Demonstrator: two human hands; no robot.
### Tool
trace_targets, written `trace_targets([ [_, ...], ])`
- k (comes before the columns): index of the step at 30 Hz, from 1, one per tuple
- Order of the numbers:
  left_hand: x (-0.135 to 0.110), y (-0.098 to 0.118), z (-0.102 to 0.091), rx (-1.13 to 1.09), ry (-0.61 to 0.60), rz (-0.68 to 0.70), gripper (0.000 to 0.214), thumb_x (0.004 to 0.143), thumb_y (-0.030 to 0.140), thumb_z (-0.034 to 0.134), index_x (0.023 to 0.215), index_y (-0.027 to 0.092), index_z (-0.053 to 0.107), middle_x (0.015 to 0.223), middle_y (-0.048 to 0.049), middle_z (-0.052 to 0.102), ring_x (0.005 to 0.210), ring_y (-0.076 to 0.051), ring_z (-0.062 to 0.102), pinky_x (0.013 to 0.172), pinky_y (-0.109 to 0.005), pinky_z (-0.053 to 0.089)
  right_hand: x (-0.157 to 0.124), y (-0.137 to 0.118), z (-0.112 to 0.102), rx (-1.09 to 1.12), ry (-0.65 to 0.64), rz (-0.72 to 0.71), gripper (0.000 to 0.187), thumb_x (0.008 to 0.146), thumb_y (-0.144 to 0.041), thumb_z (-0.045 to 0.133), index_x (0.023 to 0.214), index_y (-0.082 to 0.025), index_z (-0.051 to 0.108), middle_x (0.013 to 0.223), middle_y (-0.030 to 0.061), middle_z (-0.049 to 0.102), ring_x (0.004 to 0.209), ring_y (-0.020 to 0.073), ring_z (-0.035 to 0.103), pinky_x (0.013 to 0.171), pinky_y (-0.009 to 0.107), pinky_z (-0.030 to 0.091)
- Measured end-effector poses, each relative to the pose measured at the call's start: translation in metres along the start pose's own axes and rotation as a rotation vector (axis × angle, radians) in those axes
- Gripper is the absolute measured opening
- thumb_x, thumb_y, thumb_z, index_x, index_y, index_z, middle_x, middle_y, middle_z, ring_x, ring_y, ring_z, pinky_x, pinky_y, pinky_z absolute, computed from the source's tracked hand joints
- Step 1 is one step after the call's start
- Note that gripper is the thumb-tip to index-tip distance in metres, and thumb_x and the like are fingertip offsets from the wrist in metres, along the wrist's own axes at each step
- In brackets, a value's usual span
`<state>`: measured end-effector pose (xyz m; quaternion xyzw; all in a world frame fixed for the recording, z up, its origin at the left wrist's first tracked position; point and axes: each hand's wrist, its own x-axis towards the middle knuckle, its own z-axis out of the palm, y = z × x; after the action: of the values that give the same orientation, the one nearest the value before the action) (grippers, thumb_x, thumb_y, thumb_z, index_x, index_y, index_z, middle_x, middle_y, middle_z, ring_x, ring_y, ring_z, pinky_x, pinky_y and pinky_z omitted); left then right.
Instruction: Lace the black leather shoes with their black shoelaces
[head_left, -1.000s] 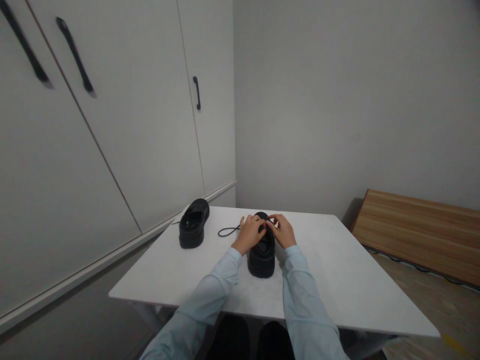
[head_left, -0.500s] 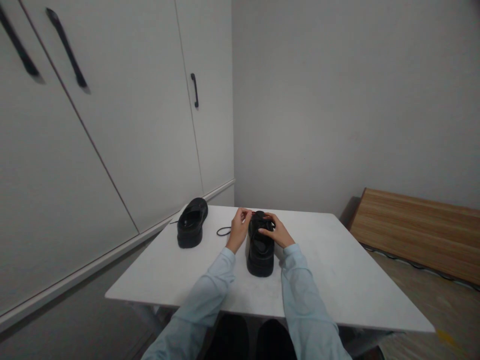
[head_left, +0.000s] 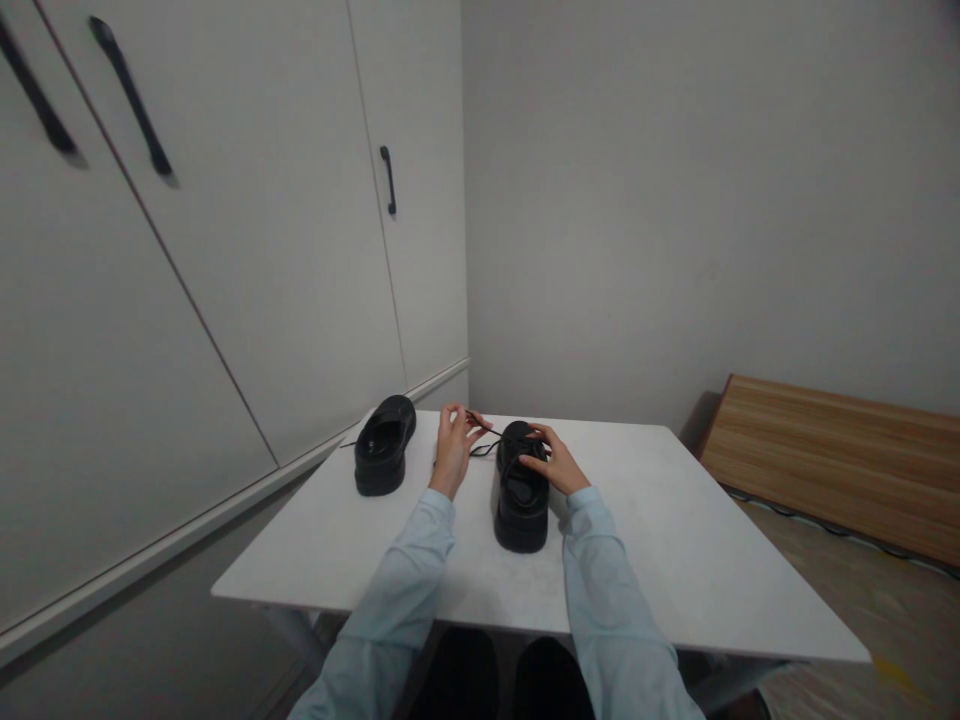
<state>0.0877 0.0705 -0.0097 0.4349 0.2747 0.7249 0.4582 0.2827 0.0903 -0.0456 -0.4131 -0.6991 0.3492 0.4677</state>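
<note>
In the head view a black shoe (head_left: 521,515) stands on the white table in front of me, its toe pointing away. My left hand (head_left: 454,445) is left of it, fingers pinched on a black shoelace (head_left: 486,428) that runs taut to the shoe's front. More lace lies looped between this hand and the shoe. My right hand (head_left: 553,460) grips the shoe's upper from the right side, thumb over the tongue area and fingers on the far side. A second black shoe (head_left: 380,475) sits further left, apart from both hands, with a lace end sticking out.
The white table (head_left: 660,560) reaches to the wall behind. White cabinets (head_left: 300,250) with dark handles line the left side. On the right a wooden board (head_left: 832,460) leans near the wall, with a cable along its lower edge.
My left hand has moved left, away from the shoe, drawing the lace out with it. My right hand stays on the shoe, and the other shoe has not moved.
</note>
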Motion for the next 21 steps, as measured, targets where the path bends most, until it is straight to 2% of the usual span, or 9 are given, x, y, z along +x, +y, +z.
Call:
trace_targets([
  [8,0.0,0.004,0.0,-0.054,-0.008,0.089,0.027,0.085,0.044,0.055,0.089,0.024,0.038,0.072,0.0058,0.047,0.065,-0.008,0.052,0.071,-0.028,0.055,-0.001,0.001,-0.001,0.019,-0.021,-0.008,0.057,0.063,-0.035,0.071,0.113,-0.024,0.045,0.109,0.0076,0.061,0.106,0.024,0.057,0.092,0.043,0.042],
  [17,0.007,0.003,-0.01,-0.076,0.07,0.19,0.022,0.086,0.041,0.055,0.089,0.025,0.042,0.07,0.0052,0.043,0.061,-0.007,0.049,0.06,-0.02,0.051,-0.002,0.0,-0.003,0.025,-0.036,-0.032,0.048,0.066,-0.029,0.067,0.106,-0.027,0.043,0.107,0.005,0.06,0.107,0.0229,0.055,0.091,0.042,0.041],
  [21,0.01,-0.002,-0.015,0.116,0.047,0.171,0.022,0.083,0.041,0.058,0.087,0.022,0.047,0.071,0.0046,0.045,0.056,-0.007,0.047,0.053,-0.019,0.047,-0.002,-0.003,-0.002,0.01,-0.04,-0.043,0.043,0.065,-0.028,0.067,0.101,-0.025,0.043,0.109,0.0054,0.058,0.111,0.0242,0.053,0.091,0.043,0.041],
])
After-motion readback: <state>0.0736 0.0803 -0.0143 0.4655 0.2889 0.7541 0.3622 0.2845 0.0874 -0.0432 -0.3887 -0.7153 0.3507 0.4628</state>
